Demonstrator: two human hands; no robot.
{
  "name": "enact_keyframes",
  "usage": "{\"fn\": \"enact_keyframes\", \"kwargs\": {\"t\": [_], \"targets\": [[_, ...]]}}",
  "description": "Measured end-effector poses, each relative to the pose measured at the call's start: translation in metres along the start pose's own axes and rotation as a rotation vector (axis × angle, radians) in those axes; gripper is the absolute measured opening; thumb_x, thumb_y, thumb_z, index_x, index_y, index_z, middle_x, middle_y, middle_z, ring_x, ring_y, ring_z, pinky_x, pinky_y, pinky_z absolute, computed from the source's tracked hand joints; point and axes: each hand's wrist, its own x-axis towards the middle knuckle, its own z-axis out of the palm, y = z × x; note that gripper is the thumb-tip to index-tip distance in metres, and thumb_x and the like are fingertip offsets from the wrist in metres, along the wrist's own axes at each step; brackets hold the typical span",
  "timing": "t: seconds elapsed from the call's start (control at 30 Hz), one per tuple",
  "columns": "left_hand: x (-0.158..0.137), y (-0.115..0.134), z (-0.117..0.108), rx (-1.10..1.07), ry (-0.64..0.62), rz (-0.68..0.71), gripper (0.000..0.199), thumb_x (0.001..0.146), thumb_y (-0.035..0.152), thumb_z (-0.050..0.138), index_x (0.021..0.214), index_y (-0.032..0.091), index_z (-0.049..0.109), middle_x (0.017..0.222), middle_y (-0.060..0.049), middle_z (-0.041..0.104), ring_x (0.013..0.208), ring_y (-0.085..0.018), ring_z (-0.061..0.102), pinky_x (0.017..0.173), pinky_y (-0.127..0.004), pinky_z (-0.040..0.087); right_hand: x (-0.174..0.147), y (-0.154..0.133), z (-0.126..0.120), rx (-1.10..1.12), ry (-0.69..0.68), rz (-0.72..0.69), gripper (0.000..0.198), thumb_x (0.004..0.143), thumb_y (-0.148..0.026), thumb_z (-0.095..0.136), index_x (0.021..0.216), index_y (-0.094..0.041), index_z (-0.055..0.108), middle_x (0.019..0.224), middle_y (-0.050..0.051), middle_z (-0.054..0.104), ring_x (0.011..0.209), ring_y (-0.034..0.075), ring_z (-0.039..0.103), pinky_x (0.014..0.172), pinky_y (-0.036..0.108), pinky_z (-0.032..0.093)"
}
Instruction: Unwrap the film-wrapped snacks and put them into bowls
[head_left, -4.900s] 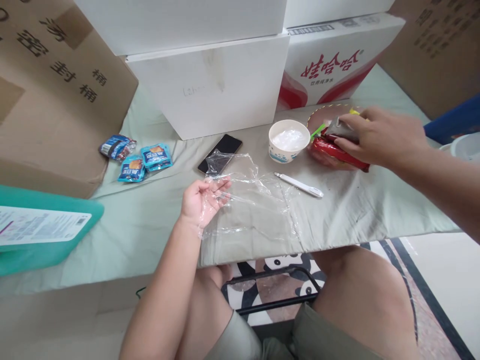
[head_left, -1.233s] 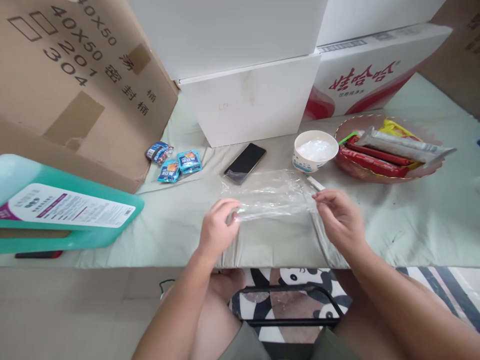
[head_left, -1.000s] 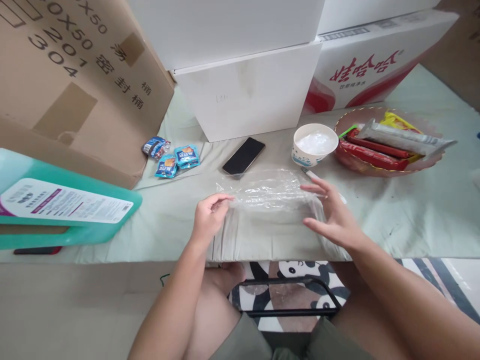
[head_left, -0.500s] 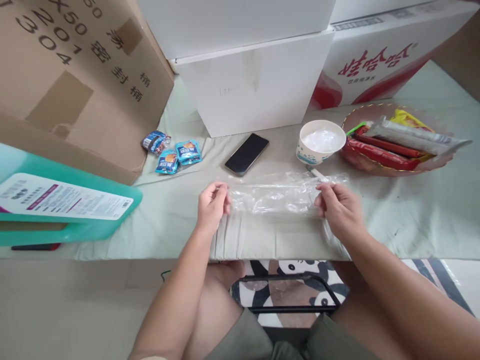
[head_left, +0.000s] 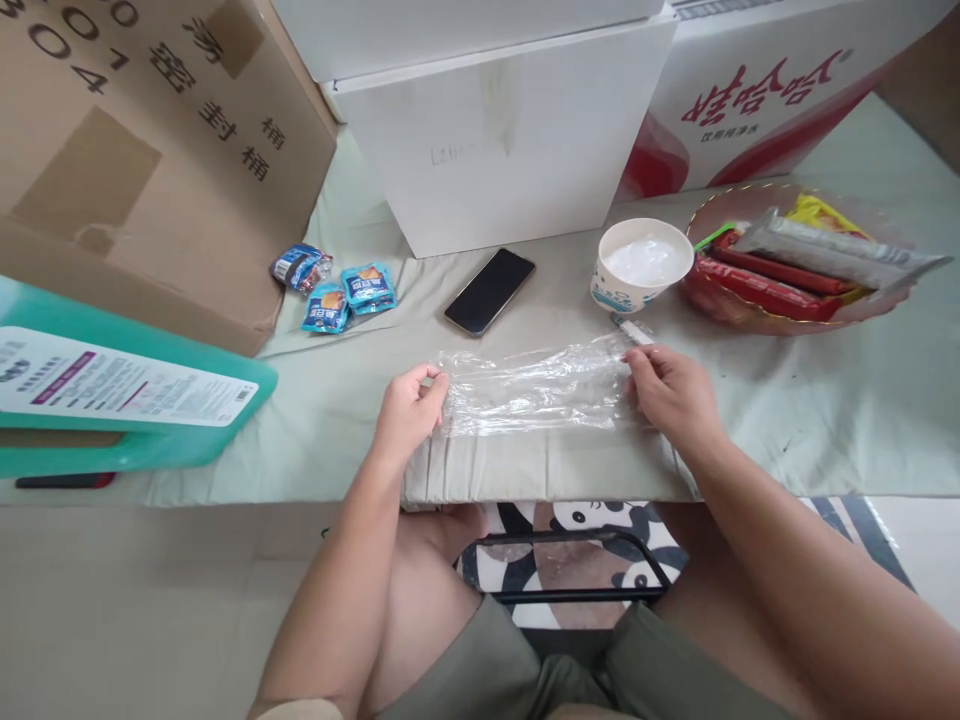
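Between my hands a clear plastic bag is stretched sideways, low over the cloth-covered table. My left hand pinches its left end between thumb and fingers. At the other end my right hand is closed on the plastic. Just beyond my right fingers lies a slim white and dark item, partly hidden, whose kind I cannot make out. A paper cup with clear crumpled plastic in it stands behind that. Farther back from the bag, a black phone lies face up.
Small blue snack packets lie at the left, near a large cardboard box and a green jug. White boxes stand along the back. A pink bowl of wrapped snacks sits at the right.
The plastic bag is spread wider and shows more of its surface. My left hand has moved a little left. The camera view has shifted slightly.
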Motion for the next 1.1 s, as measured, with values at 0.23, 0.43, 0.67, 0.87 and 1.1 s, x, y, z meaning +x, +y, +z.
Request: {"fn": "enact_keyframes", "kwargs": {"t": [0.23,0.43,0.67,0.87,1.1], "targets": [[-0.005,0.003,-0.007,-0.132,-0.137,-0.048,0.021,0.077,0.04,0.061,0.072,0.02,0.054,0.058,0.0,0.068,0.031,-0.006,0.036,0.035,-0.021,0.027,0.007,-0.006,-0.002,0.01,-0.033,0.036,0.038,0.092,-0.054,0.049,0.085,-0.021,0.065,0.072,0.004,0.073,0.044,0.015,0.056,0.047,0.029,0.039],[-0.006,0.004,-0.009,-0.133,-0.146,0.107,0.021,0.071,0.038,0.068,0.067,0.017,0.064,0.059,0.0,0.061,0.051,-0.01,0.05,0.049,-0.022,0.038,0.007,-0.006,-0.004,-0.17,-0.041,-0.019,0.038,0.094,-0.049,0.044,0.082,-0.022,0.069,0.045,-0.002,0.056,0.05,0.019,0.059,0.059,0.032,0.041],[0.002,0.0,-0.003,-0.099,0.013,-0.003,0.019,0.072,0.032,0.063,0.06,0.019,0.055,0.053,0.002,0.058,0.043,-0.007,0.037,0.044,-0.021,0.027,0.01,0.0,-0.003,-0.218,0.0,-0.084,0.03,0.093,-0.043,0.048,0.089,-0.022,0.069,0.077,0.004,0.074,0.057,0.019,0.06,0.066,0.034,0.043],[0.005,-0.004,-0.003,0.045,0.093,0.005,0.018,0.074,0.032,0.063,0.063,0.019,0.057,0.052,0.004,0.056,0.045,-0.008,0.039,0.047,-0.022,0.03,0.014,0.01,0.0,-0.317,0.091,-0.214,0.032,0.088,-0.038,0.055,0.112,-0.022,0.068,0.091,0.009,0.076,0.068,0.023,0.061,0.07,0.037,0.044],[0.009,-0.006,0.001,0.287,0.155,0.105,0.019,0.081,0.038,0.063,0.089,0.02,0.064,0.05,0.007,0.049,0.053,-0.013,0.046,0.061,-0.026,0.039,0.015,0.013,0.002,-0.392,0.197,-0.331,0.04,0.085,-0.031,0.058,0.124,-0.023,0.062,0.111,0.011,0.07,0.075,0.023,0.062,0.073,0.039,0.048]]}}
